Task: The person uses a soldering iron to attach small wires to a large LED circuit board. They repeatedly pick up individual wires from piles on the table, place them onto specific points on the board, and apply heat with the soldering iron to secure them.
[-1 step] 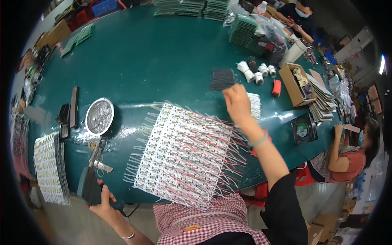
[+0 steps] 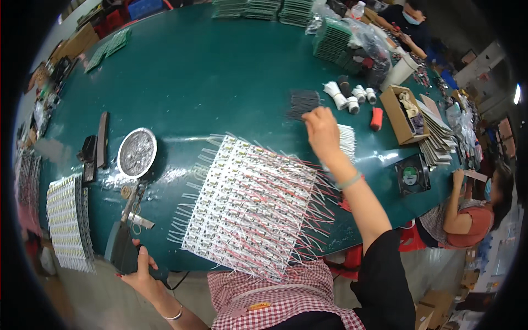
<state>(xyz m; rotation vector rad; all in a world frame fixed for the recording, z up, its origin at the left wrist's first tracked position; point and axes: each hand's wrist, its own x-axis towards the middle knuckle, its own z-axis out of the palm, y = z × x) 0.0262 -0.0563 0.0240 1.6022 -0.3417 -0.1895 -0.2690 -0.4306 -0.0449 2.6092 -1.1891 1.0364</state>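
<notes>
My left hand [image 2: 144,273] is closed round the handle of a dark grey soldering gun [image 2: 122,250], whose metal front end points toward a round metal bowl [image 2: 122,168]. Silvery bits lie in the bowl. Before me rests a large panel of small white circuit boards [image 2: 247,206], with red and white wires standing across it and sticking out at both sides. Beyond its right corner, my right hand [image 2: 323,132] has its fingers pinched together at the near edge of a pile of short black wires [image 2: 303,103]. Anything between those fingertips is too small to make out. White wires [image 2: 346,140] lie beside that wrist.
Left of me stand more panels [image 2: 69,223] and dark bars [image 2: 103,140]. White wire bundles [image 2: 335,94], a red roll [image 2: 376,119], a cardboard box [image 2: 404,115] and a black fan [image 2: 412,175] sit on the right. Two people work at the table's right side.
The whole view has shifted slightly, so things appear a little farther right. My right hand stays by the black wires, and my left hand keeps its hold on the soldering gun.
</notes>
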